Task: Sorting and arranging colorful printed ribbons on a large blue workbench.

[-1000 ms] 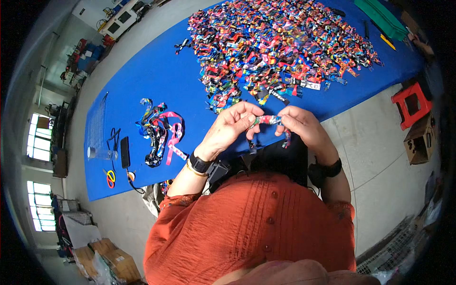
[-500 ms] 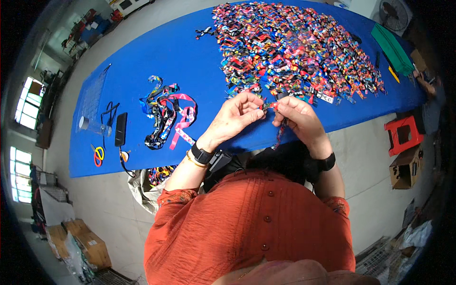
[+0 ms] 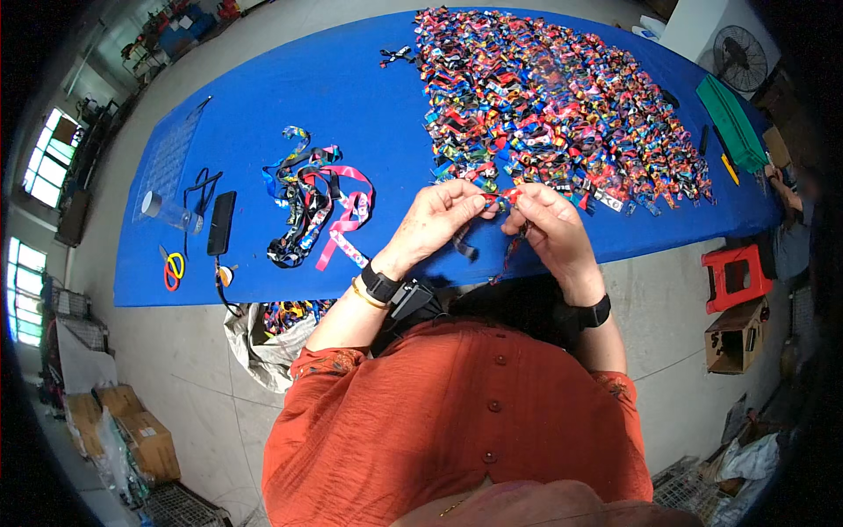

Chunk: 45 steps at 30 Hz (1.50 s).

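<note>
Between my hands, over the near edge of the table, a short multicoloured printed ribbon (image 3: 502, 201) is stretched with a red part near the right fingers. My left hand (image 3: 439, 217) pinches one end between thumb and forefinger. On the other end my right hand (image 3: 555, 230) is closed, and a patterned tail (image 3: 512, 252) hangs under it. Below the left fingertips a dark strip (image 3: 465, 246) dangles; whether it is the same ribbon I cannot tell. Just beyond lies a wide heap of colourful ribbon pieces (image 3: 553, 105). Left of my left hand rests a loose tangle of longer printed ribbons (image 3: 303, 198).
On the blue table (image 3: 263, 97) at left are scissors (image 3: 173, 270), a black phone-like slab (image 3: 222, 224), a clear bottle (image 3: 176, 213) and a tape roll (image 3: 227, 276). A green case (image 3: 731, 123) lies far right, near another person's arm (image 3: 780, 184). A red stool (image 3: 736, 277) stands on the floor.
My hands have drawn slightly apart and the ribbon between them looks straighter. A dark strip now shows below my left fingers. The whole view has shifted a little.
</note>
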Each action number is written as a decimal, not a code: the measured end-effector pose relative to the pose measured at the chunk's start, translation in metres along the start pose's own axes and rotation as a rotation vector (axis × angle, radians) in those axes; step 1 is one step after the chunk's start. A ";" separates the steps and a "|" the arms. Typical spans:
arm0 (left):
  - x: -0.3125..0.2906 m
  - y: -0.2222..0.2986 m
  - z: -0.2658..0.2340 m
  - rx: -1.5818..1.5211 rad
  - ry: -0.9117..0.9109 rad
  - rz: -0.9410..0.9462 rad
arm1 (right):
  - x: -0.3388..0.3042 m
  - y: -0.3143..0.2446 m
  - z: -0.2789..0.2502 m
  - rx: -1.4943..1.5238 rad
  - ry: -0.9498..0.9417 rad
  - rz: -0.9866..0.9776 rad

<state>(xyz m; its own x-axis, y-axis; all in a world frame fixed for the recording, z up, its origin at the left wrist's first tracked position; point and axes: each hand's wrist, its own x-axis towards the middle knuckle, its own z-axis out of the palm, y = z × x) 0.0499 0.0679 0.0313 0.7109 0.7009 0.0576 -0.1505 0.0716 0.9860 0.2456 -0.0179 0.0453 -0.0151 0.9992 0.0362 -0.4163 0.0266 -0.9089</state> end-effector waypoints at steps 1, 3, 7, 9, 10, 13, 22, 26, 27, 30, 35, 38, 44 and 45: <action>0.000 0.000 -0.001 -0.005 0.034 -0.011 | 0.000 0.000 -0.001 0.001 0.001 0.002; 0.003 -0.006 -0.003 0.027 0.083 -0.009 | -0.001 0.000 -0.003 0.011 0.051 0.032; 0.008 -0.014 -0.004 -0.099 0.132 -0.033 | 0.000 0.010 -0.008 -0.093 0.025 0.030; 0.011 -0.019 -0.004 -0.208 0.120 -0.038 | -0.002 0.012 -0.003 -0.231 -0.010 0.109; 0.012 -0.021 -0.002 -0.259 0.129 -0.046 | -0.001 0.021 -0.006 -0.204 -0.023 0.112; 0.013 -0.021 0.003 -0.278 0.153 -0.055 | -0.002 0.028 -0.003 -0.266 -0.026 0.102; 0.015 -0.026 0.006 -0.243 0.214 -0.060 | 0.000 0.037 -0.011 -0.392 -0.013 0.048; 0.014 -0.013 0.005 -0.165 0.240 -0.100 | -0.001 0.037 -0.008 -0.411 0.007 0.095; 0.015 -0.016 0.004 -0.163 0.240 -0.092 | -0.002 0.038 -0.008 -0.414 0.020 0.098; 0.008 -0.024 0.003 -0.298 0.179 -0.159 | -0.001 0.047 -0.011 -0.409 0.036 0.078; -0.004 -0.019 0.007 -0.317 0.140 -0.149 | -0.002 0.048 -0.012 -0.419 0.052 0.090; -0.006 -0.016 0.011 -0.303 0.149 -0.131 | -0.002 0.050 -0.015 -0.392 0.036 0.073; -0.002 -0.024 0.011 -0.252 0.185 -0.087 | -0.008 0.057 -0.020 -0.450 0.004 0.146; -0.003 -0.021 0.011 -0.202 0.181 -0.096 | -0.009 0.056 -0.020 -0.448 0.006 0.149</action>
<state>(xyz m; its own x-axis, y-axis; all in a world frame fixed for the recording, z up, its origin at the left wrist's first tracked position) 0.0584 0.0563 0.0126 0.5969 0.7981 -0.0817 -0.2349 0.2713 0.9334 0.2405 -0.0249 -0.0142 -0.0388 0.9932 -0.1097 0.0233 -0.1089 -0.9938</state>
